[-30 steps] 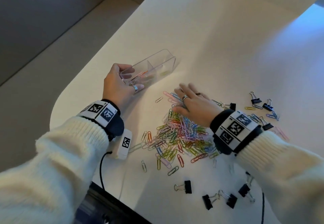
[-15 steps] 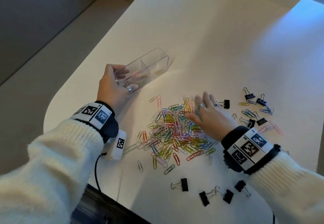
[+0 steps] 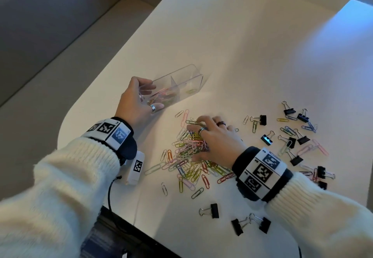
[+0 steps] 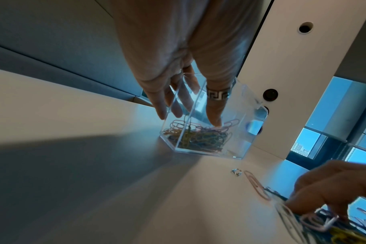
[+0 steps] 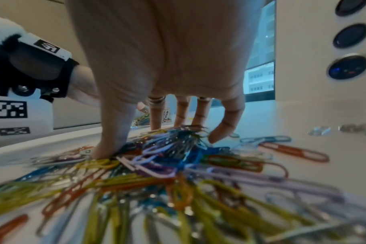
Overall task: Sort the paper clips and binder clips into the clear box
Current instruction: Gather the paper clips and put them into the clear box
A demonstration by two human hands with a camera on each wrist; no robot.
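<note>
a pale table (image 3: pixel 232 45) with a rounded corner carries the whole job. the left hand (image 3: pixel 134 101) grips the near end of the clear box (image 3: pixel 181 82), fingers curled over its wall; some coloured paper clips already lie in its near half. the right hand (image 3: pixel 214 136) claws down on the big pile of paper clips (image 3: pixel 189 156), fingers bent around a bunch. most paper clips and seemingly all the binder clips (image 3: pixel 290 112) are still loose, so i'd judge it early.
</note>
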